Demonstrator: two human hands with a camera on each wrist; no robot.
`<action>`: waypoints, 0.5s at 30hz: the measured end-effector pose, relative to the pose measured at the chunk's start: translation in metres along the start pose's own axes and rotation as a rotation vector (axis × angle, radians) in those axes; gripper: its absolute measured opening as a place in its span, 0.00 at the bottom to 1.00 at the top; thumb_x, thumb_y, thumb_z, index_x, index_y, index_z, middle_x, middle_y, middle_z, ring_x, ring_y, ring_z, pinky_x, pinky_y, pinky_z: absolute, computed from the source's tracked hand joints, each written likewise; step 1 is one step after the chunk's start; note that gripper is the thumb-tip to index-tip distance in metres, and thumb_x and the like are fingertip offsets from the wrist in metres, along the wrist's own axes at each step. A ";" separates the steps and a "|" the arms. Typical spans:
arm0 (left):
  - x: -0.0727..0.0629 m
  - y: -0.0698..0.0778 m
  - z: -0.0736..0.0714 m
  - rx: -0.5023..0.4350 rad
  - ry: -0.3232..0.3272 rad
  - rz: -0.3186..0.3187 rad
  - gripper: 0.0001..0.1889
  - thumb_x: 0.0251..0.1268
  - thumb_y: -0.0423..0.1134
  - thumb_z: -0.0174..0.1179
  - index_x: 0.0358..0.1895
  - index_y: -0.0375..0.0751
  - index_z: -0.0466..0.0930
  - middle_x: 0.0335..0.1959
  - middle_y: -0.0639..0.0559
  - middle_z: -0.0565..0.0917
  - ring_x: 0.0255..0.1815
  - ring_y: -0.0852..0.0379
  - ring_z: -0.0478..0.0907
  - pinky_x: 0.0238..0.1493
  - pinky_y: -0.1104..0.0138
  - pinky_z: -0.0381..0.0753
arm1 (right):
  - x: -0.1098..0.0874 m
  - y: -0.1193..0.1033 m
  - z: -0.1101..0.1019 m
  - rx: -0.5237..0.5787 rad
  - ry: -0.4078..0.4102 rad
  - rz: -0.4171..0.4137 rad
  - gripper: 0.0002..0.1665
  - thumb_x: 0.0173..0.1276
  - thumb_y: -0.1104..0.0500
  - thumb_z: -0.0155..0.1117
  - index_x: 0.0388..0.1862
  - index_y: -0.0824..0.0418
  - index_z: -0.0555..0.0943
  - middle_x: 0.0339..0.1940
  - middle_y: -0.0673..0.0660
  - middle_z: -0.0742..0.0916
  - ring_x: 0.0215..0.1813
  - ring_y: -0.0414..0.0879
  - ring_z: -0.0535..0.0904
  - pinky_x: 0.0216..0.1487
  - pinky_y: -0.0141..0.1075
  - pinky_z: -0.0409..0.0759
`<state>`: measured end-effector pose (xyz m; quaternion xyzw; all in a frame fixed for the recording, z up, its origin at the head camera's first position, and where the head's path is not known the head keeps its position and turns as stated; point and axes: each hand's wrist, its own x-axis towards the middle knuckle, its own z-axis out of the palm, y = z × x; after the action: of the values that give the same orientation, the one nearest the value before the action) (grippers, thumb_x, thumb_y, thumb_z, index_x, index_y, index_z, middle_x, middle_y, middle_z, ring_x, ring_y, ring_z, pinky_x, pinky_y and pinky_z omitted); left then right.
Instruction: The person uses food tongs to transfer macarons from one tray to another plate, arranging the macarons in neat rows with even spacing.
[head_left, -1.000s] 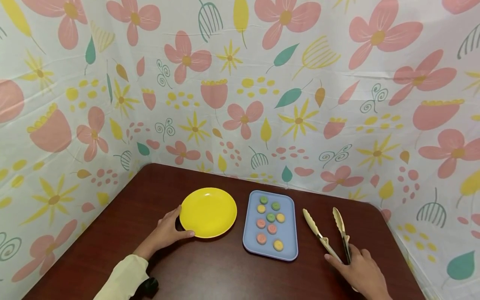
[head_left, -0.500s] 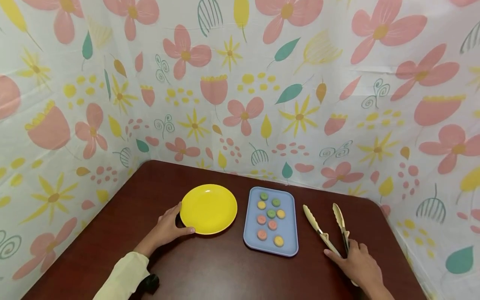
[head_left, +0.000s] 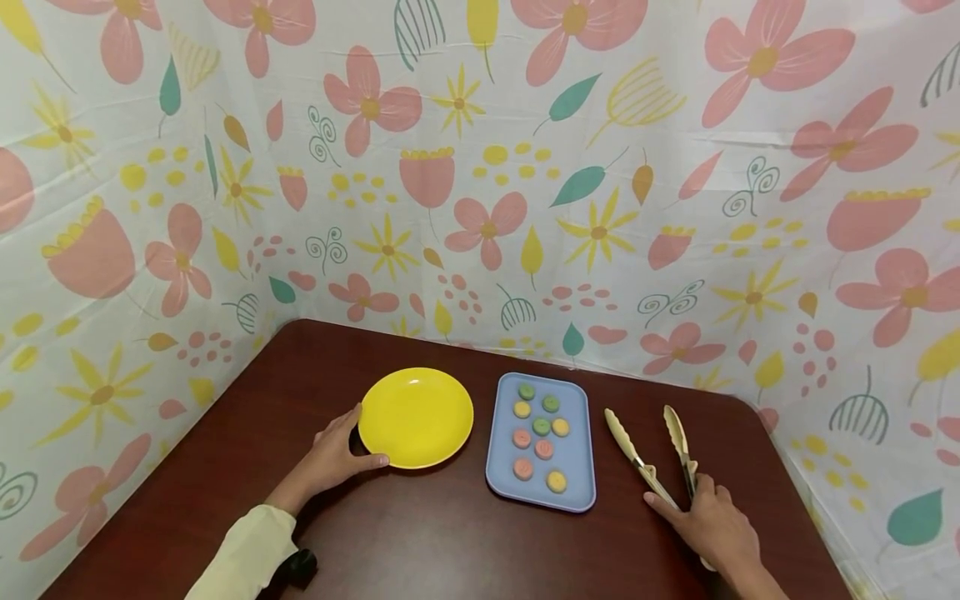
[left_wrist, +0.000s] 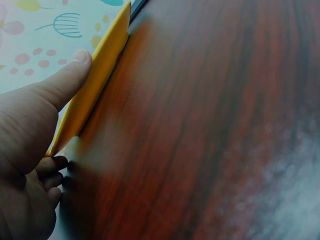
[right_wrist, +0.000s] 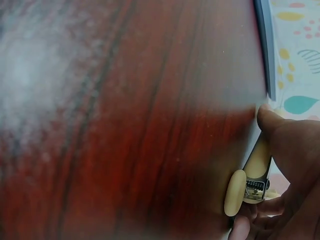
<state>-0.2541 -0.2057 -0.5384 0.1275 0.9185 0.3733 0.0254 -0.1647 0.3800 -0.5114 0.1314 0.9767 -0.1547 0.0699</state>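
Note:
In the head view, my left hand (head_left: 327,458) holds the left and near rim of a round yellow plate (head_left: 416,417). Its thumb lies on the plate's edge in the left wrist view, the other fingers (left_wrist: 52,172) curled lower down at the rim. My right hand (head_left: 716,521) grips the handle end of a pair of tongs (head_left: 647,473) with cream tips and metal arms, lying spread on the table. Between the hands sits a blue tray (head_left: 573,462) bearing small round pieces: three green (head_left: 542,427), three yellow (head_left: 556,481) and three pink (head_left: 522,469).
Everything lies on a dark reddish-brown wooden table (head_left: 427,542). A white sheet (head_left: 480,325) printed with flowers and leaves hangs close along the back and sides. Near the left sleeve (head_left: 251,546) a small black object (head_left: 302,569) shows at the wrist.
The head view has tilted slightly down, so the scene sits a little higher. Both hands, the plate, the tray and the tongs keep nearly the same places.

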 end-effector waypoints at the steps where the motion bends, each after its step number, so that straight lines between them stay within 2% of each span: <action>1: 0.000 0.000 0.000 -0.002 0.002 -0.002 0.63 0.54 0.65 0.73 0.83 0.36 0.47 0.81 0.33 0.56 0.79 0.29 0.53 0.69 0.29 0.46 | 0.000 0.000 0.000 0.000 0.004 -0.002 0.78 0.57 0.13 0.53 0.69 0.85 0.56 0.50 0.83 0.74 0.40 0.70 0.80 0.38 0.63 0.78; 10: -0.001 0.002 -0.001 0.001 0.000 -0.008 0.63 0.54 0.66 0.72 0.83 0.37 0.46 0.81 0.33 0.55 0.79 0.30 0.52 0.70 0.29 0.45 | 0.000 0.003 -0.003 -0.007 -0.005 -0.013 0.74 0.63 0.16 0.49 0.71 0.84 0.55 0.57 0.87 0.69 0.46 0.76 0.78 0.39 0.63 0.77; 15: -0.001 0.002 -0.001 0.005 -0.006 -0.011 0.63 0.54 0.66 0.72 0.83 0.36 0.46 0.81 0.33 0.54 0.79 0.29 0.52 0.70 0.28 0.45 | -0.004 0.006 -0.006 0.020 0.005 -0.045 0.68 0.69 0.21 0.51 0.69 0.86 0.55 0.54 0.87 0.67 0.41 0.73 0.78 0.38 0.63 0.77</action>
<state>-0.2529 -0.2052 -0.5364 0.1235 0.9202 0.3703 0.0298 -0.1597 0.3863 -0.5068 0.1103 0.9780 -0.1656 0.0624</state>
